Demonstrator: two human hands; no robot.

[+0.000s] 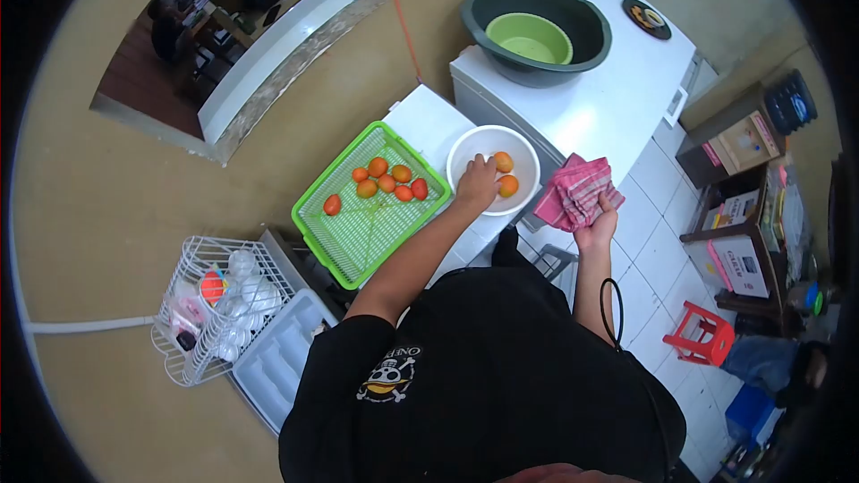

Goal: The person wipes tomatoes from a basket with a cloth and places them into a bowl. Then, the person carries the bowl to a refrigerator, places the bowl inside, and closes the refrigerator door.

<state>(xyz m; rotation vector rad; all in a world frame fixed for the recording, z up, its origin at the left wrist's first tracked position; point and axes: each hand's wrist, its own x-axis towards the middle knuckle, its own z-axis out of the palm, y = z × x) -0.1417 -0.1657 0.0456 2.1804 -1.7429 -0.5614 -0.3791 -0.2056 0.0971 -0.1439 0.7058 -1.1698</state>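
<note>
My left hand (478, 182) reaches into a white bowl (456, 150), its fingers curled downward. Whatever lies under those fingers is hidden. Close beside them in the bowl are two orange tomatoes, an upper tomato (504, 162) and a lower tomato (508, 185). My right hand (598, 225) grips a bunched pink and white checked cloth (580, 192), held up to the right of the bowl. Left of the bowl, a green plastic basket (358, 255) holds several red-orange tomatoes (386, 183), mostly grouped in its upper part.
A dark green basin (474, 13) with a light green basin (528, 36) inside stands on a white chest (617, 63). A black plate (646, 18) lies farther back. Left are a wire dish rack (192, 259) and a grey tray (277, 353). A red stool (702, 333) stands right, near another person's leg (756, 362).
</note>
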